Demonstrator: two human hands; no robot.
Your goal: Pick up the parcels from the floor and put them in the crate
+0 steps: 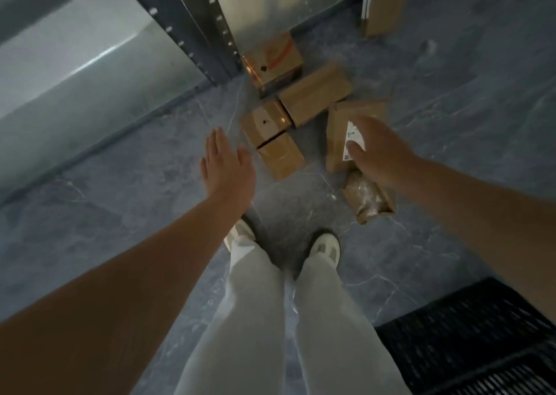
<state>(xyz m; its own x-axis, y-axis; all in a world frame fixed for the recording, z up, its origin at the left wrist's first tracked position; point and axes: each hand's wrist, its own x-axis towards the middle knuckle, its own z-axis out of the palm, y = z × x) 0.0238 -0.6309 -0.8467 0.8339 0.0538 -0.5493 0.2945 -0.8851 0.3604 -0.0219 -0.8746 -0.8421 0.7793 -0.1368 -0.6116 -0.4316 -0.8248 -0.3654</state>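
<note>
Several brown cardboard parcels lie on the grey floor ahead of my feet. A flat parcel with a white label (338, 129) lies right of the cluster, and my right hand (379, 150) hovers over it, fingers spread, holding nothing. Below that hand sits a crumpled brown paper parcel (368, 199). Two small boxes (264, 122) (281, 156) lie just right of my left hand (227, 162), which is flat and open above the floor. A longer box (314, 98) and a box with orange tape (275, 60) lie farther back. The black crate (469, 331) stands at the lower right.
A metal shelving upright (192, 27) and a grey panel rise at the upper left. Another brown parcel (385, 3) lies at the top right. My legs in pale trousers and white shoes (326, 247) stand between parcels and crate.
</note>
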